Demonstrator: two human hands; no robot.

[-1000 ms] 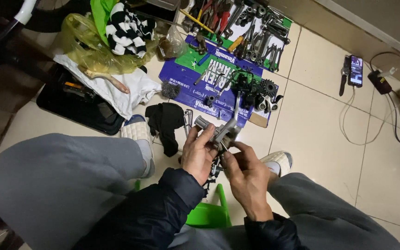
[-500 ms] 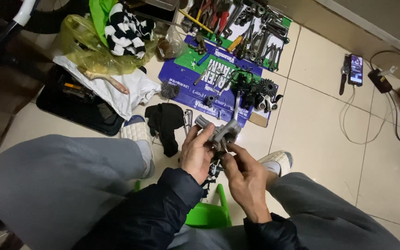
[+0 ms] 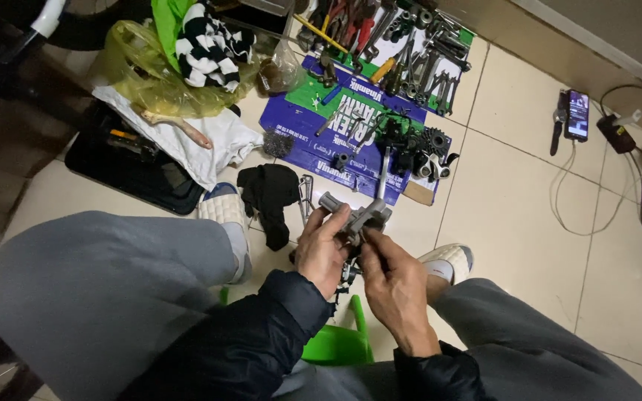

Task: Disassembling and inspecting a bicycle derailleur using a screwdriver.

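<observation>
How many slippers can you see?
2. One white slipper sits left of the hands beside the black cloth; the other slipper is right of the right hand.

left hand [image 3: 322, 251]: raised between knees, fingers curled closed in a grip | right hand [image 3: 395, 282]: just beside it, fingers pinched shut | both forearms angled inward, dark sleeves

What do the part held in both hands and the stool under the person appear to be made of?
The grey part, gripped by the left hand and right hand, looks like metal with a dull matte finish, though coated plastic is possible. The green stool looks like moulded plastic: bright uniform colour, smooth glossy edge.
</observation>
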